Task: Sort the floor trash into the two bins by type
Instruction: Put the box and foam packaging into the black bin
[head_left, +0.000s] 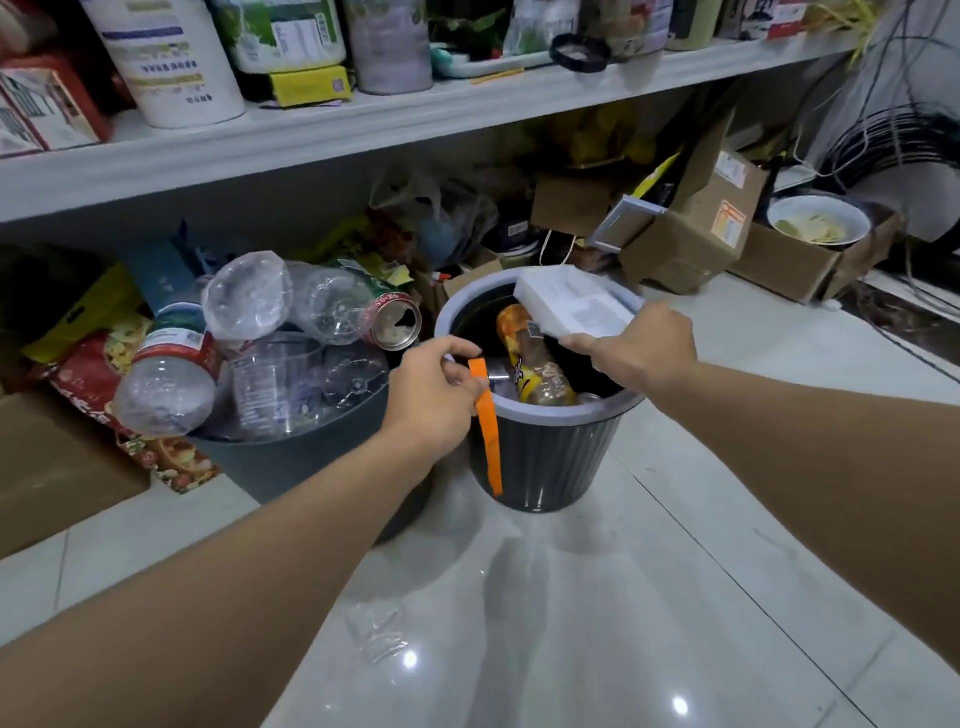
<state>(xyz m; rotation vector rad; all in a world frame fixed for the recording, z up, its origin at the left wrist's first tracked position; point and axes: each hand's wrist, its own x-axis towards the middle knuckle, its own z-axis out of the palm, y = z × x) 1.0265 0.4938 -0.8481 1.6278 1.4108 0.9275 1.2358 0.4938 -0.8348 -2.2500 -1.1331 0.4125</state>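
Two bins stand side by side on the floor. The left bin (291, 467) is heaped with clear plastic bottles (249, 301) and a drink can (396, 322). The right one is a dark ribbed bin (561, 457) with a pale rim, holding an orange-labelled bottle (535, 364). My left hand (431, 395) pinches an orange strip (488, 431) that hangs down outside this bin's near rim. My right hand (639, 343) grips a white foam block (571, 304) lying across the bin's far rim.
A white shelf (363, 135) loaded with jars and boxes runs above the bins. Cardboard boxes (691, 228), plastic bags and a bowl (818, 221) crowd the floor behind and to the right. Snack wrappers (93, 364) lie left. A clear plastic scrap (379, 634) lies on the glossy tiles in front.
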